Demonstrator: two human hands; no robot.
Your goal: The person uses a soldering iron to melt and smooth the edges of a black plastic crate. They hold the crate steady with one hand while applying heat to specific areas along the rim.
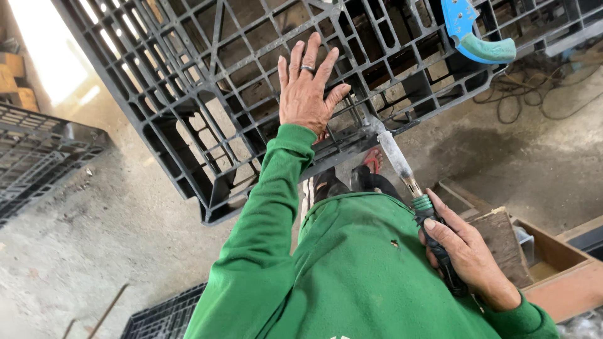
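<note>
A big black plastic pallet [207, 94] stands tilted up off the concrete floor [81, 232]. The left hand [306, 88] lies flat on its grid, fingers spread, holding nothing. The right hand [461, 251] has its grip wrapped around a heat tool [411, 188], whose nozzle touches the pallet's lower edge.

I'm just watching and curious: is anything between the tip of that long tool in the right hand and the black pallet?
Nothing visible. The right hand grips the tool, whose tip already reaches the pallet beside the flat left hand. The exact contact spot is hard to make out.
</note>
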